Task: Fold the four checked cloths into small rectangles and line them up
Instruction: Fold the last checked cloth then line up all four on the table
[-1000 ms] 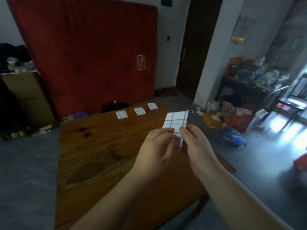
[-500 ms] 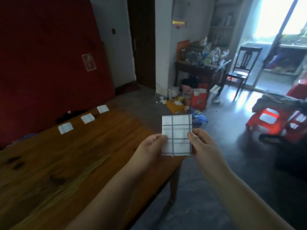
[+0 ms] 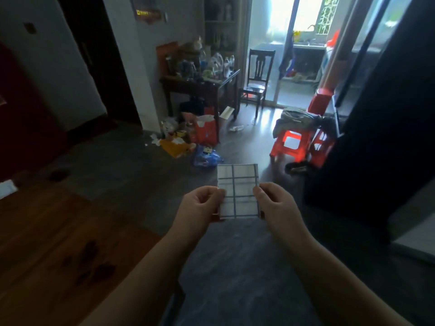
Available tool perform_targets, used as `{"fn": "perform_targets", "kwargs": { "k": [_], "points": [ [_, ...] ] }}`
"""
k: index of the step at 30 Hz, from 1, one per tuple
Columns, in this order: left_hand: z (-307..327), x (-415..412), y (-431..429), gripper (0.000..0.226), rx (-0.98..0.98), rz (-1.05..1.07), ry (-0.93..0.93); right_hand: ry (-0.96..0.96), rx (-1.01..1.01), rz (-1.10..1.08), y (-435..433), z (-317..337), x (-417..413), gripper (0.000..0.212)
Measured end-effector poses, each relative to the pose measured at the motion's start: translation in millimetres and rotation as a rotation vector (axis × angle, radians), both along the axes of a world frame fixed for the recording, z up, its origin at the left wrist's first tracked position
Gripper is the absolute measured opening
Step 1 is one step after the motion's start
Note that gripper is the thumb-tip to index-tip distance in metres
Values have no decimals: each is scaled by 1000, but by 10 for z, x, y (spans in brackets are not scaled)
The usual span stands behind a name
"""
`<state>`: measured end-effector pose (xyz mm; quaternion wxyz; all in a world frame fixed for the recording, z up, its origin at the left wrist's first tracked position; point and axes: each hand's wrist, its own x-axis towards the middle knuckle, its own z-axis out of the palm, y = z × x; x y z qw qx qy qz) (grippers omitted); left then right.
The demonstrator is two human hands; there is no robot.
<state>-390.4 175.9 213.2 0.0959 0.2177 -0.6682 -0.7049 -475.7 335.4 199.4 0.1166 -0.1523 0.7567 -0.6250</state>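
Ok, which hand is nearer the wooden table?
Left. The left hand pinches the checked cloth on the side toward the table; the right hand pinches its opposite edge.

I noted the checked cloth, pinched between the left hand and the right hand: thin matt white fabric with dark grid lines. The table, left of the left hand, was varnished wood with visible grain and dark blotches. Stools beyond the right hand were glossy red plastic. The floor under both hands was smooth with a faint sheen.
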Motion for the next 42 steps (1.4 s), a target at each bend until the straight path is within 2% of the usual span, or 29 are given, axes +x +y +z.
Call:
{"fn": "perform_targets", "kwargs": {
  "k": [9,14,19,24,30,33,38,42],
  "points": [
    [-616,-1403,-212,17,10,-12,-21,86,95,-102,-54,-353,-1229,10],
    [-844,-2414,-667,18,49,-13,28,69,129,-103,-508,-437,-2217,12],
    [-763,-3375,-1379,18,-1,-36,59,-4,123,-92,-1183,-385,-3137,13],
    [-580,-4106,-2337,14,-105,28,75,44,125,-33,-2156,-316,-4063,14],
    [-567,-4400,-3384,18,-184,225,-21,77,200,184,-3451,-405,-4760,15],
    [-670,-4528,-3966,17,-188,327,-59,90,232,286,-4177,-503,-5081,12],
    [-853,-4880,-5082,17,-166,538,-129,107,276,472,-5511,-690,-5614,20],
    [-818,-5115,-6064,13,-176,710,-210,27,256,627,-6739,-708,-5974,13]
  ]
}}
